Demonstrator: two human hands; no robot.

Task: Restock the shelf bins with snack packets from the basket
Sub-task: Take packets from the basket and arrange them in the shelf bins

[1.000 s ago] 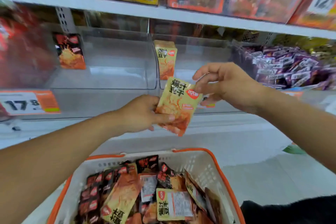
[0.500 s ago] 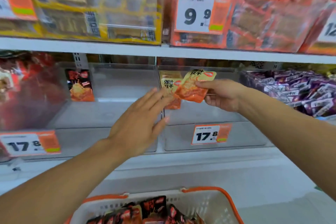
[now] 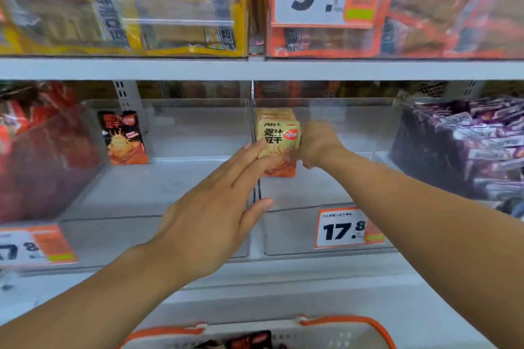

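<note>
Several yellow snack packets (image 3: 279,144) stand upright in a row against the left wall of a clear shelf bin (image 3: 286,232). My right hand (image 3: 319,144) reaches into this bin and grips the right edge of the front packet. My left hand (image 3: 215,212) is stretched out flat with straight fingers, and its fingertips touch the packet's front face. At the bottom edge only the rim of the white and orange basket (image 3: 348,323) shows, with dark packets inside.
The clear bin to the left (image 3: 175,235) holds one black and orange packet (image 3: 124,137) at its back. Red packets (image 3: 34,150) fill the far left bin, purple ones (image 3: 467,144) the right bin. A 17.8 price tag (image 3: 343,228) hangs in front. Full bins sit on the shelf above.
My right hand has carried the yellow packet into the bin and stood it against the row there. My left hand has followed forward to touch it. The view has tilted upward.
</note>
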